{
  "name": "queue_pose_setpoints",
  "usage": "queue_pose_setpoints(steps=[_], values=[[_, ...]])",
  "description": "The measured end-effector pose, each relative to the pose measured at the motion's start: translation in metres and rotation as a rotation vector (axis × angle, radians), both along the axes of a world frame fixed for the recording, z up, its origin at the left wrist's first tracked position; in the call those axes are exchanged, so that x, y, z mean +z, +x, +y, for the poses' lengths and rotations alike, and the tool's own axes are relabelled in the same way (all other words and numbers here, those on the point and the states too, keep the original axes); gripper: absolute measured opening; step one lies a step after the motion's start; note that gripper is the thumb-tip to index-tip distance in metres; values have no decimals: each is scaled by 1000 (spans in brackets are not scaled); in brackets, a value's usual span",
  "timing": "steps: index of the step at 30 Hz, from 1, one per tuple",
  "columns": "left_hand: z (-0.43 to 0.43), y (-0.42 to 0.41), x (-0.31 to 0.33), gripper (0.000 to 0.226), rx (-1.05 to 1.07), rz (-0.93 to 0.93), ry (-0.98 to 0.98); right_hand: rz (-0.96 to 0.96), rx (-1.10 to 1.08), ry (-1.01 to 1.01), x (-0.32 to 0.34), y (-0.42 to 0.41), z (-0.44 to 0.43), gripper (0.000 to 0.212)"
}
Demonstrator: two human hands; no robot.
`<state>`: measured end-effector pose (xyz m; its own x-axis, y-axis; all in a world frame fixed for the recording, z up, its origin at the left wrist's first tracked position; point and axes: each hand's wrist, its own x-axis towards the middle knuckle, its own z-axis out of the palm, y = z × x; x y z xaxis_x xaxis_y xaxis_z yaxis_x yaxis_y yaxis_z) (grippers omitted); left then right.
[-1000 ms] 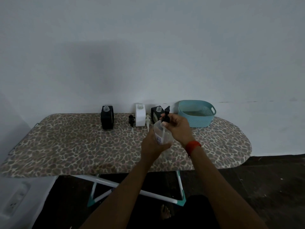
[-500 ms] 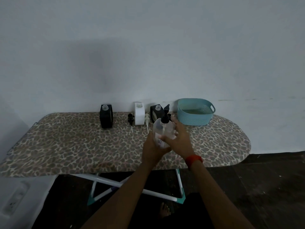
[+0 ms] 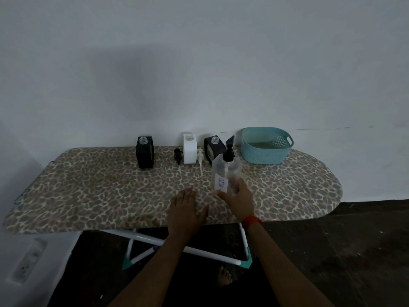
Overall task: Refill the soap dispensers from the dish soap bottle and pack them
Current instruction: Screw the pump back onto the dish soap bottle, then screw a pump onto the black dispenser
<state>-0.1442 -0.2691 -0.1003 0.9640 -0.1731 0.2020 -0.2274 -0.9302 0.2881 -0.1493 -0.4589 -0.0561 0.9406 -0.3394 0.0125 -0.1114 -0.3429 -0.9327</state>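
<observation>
A clear dish soap bottle (image 3: 225, 173) with a black pump stands upright on the leopard-print board (image 3: 99, 191). My right hand (image 3: 240, 199) grips its lower part. My left hand (image 3: 184, 207) rests flat on the board just left of it, fingers straight. Along the back stand a black dispenser (image 3: 145, 155), a white dispenser (image 3: 190, 151) and a second black dispenser (image 3: 213, 149), all with open necks. A black pump (image 3: 177, 155) and a white pump (image 3: 200, 159) lie loose beside the white dispenser.
A teal plastic basket (image 3: 265, 145) stands at the back right, near the wall. The board's front edge runs just under my hands, with its white and teal legs (image 3: 188, 249) and dark floor below. A white power strip (image 3: 26, 261) lies at lower left.
The bottle came down from mid-air onto the board. My left hand let go of it and now lies flat; my right hand slid from the pump top to the bottle's lower body.
</observation>
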Motion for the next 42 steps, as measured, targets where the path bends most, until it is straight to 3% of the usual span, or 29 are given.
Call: queue_pose_setpoints(steps=[4,11,14,19,21,24,26,28,31,33,36,38,42], values=[[0,0,-1,85,-12,-1,-11,-2,-78,31,8,1,-47,53],[2,1,-4,84,-15,12,-9,31,-112,6,-1,11,-93,66],[2,1,-5,84,-18,6,-17,22,-117,5,-5,13,-93,79],[2,3,-7,85,-22,-5,-6,13,-223,27,0,2,-91,123],[3,4,-8,85,-21,5,-12,-91,-396,12,0,-18,-78,111],[3,4,-6,87,-34,16,-34,-356,-532,-81,-2,-49,-42,67],[4,8,-4,83,-34,58,-182,-382,-436,-106,-3,-55,-15,52],[9,14,5,65,39,120,-464,-358,-289,-102,0,-47,8,48],[28,26,25,47,257,-2,-723,-331,-63,-160,13,-23,40,49],[51,39,33,56,422,-88,-783,-325,57,-261,23,-2,58,51],[83,69,42,92,572,-58,-857,-248,212,-392,40,36,84,59],[99,95,45,109,567,-11,-878,-149,316,-463,52,65,99,60],[112,143,41,114,523,61,-898,39,398,-582,68,123,131,40]])
